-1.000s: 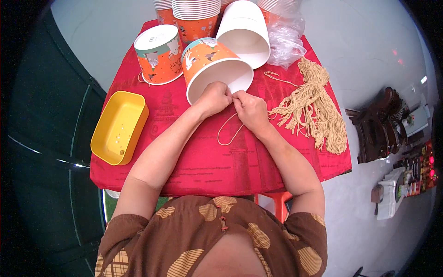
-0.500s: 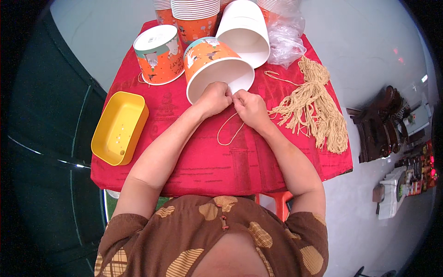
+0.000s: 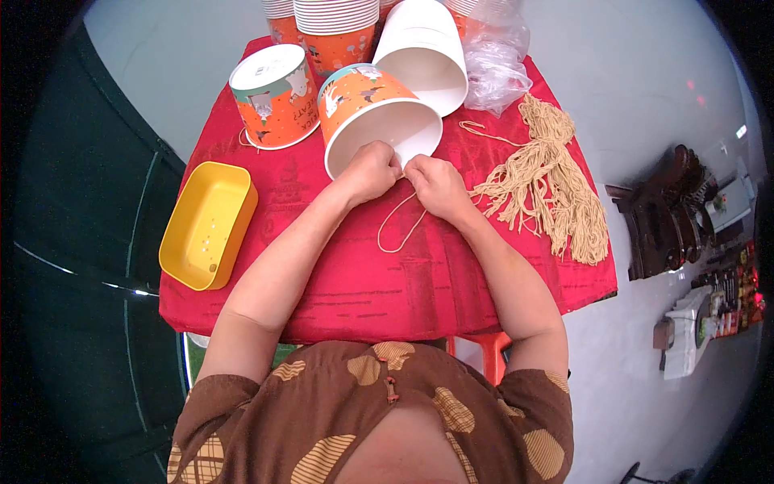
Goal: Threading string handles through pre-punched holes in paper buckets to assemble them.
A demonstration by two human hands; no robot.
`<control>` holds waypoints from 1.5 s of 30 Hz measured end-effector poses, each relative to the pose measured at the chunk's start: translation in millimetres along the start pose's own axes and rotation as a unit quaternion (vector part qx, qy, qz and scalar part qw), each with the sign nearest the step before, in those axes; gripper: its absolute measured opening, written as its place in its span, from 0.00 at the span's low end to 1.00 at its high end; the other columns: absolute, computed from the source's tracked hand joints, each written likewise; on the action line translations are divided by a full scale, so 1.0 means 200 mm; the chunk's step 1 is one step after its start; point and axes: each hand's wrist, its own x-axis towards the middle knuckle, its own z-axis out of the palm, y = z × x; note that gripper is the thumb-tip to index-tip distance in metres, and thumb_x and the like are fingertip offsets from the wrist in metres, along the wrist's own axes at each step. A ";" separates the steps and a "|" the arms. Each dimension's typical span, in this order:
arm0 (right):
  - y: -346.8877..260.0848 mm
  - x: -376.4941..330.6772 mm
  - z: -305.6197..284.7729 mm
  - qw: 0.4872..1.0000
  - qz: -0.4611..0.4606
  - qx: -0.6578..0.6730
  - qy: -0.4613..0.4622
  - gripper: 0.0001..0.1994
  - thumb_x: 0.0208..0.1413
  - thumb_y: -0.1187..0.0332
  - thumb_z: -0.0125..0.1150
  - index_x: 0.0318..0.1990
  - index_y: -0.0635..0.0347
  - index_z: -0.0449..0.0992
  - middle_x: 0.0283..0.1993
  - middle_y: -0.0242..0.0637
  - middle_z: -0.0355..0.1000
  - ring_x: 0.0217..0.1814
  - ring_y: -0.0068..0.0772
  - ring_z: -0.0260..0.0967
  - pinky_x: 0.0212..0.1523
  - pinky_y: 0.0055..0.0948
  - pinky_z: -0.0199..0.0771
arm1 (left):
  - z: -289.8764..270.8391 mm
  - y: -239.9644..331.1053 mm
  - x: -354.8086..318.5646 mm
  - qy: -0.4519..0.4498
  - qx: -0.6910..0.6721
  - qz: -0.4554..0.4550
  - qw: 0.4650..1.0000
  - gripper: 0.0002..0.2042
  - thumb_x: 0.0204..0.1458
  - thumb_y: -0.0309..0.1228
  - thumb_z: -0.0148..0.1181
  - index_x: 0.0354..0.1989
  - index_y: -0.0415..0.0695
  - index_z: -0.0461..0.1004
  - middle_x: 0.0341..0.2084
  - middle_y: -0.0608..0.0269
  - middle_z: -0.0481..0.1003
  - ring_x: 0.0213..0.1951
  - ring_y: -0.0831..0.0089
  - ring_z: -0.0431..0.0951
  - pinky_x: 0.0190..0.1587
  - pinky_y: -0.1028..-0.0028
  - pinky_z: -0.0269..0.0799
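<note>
An orange paper bucket (image 3: 367,90) with a printed pattern lies on its side, its white mouth facing me. At the near lower edge of that mouth, my left hand (image 3: 372,171) and my right hand (image 3: 436,185) meet with closed fingers. Between them they pinch a thin beige string (image 3: 380,233), which hangs in a loop onto the red cloth below. My left fingers reach partly over the rim. The fingertips and the string's attachment to the bucket are mostly hidden. A bundle of beige strings (image 3: 556,185) lies right of my right hand.
Left of my left forearm stands a yellow tray (image 3: 171,242) with small bits inside. Behind it, another orange bucket (image 3: 274,109) rests upside down. Stacked buckets (image 3: 337,50), white-mouthed buckets on their side (image 3: 427,73) and a clear plastic bag (image 3: 493,77) line the table's far edge.
Both hands stay at the bucket's rim, with only slight finger movement. The view has shifted a little; otherwise the bucket and string loop look the same.
</note>
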 end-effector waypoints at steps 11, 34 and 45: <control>0.01 0.00 0.01 0.995 0.052 0.082 0.001 0.10 0.54 0.69 0.56 0.32 0.69 0.77 0.24 0.47 0.74 0.28 0.35 0.74 0.32 0.35 0.72 | 0.02 -0.03 0.01 -0.029 -0.106 -0.034 0.993 0.06 0.50 0.25 0.59 0.24 0.35 0.75 0.18 0.60 0.73 0.24 0.76 0.70 0.29 0.69 0.68; -0.02 -0.01 0.01 0.997 0.064 0.047 0.002 0.11 0.55 0.65 0.54 0.33 0.64 0.77 0.31 0.54 0.75 0.37 0.57 0.74 0.39 0.51 0.72 | 0.04 -0.05 0.01 0.002 -0.070 0.037 0.997 0.03 0.45 0.23 0.59 0.27 0.37 0.73 0.26 0.53 0.76 0.32 0.64 0.75 0.37 0.66 0.70; -0.02 -0.01 0.00 0.995 0.046 0.089 0.014 0.09 0.55 0.69 0.56 0.34 0.67 0.78 0.25 0.46 0.75 0.28 0.36 0.74 0.31 0.35 0.72 | 0.02 -0.03 0.01 -0.002 -0.073 0.020 0.997 0.05 0.48 0.24 0.58 0.25 0.36 0.71 0.24 0.56 0.74 0.29 0.71 0.72 0.35 0.68 0.69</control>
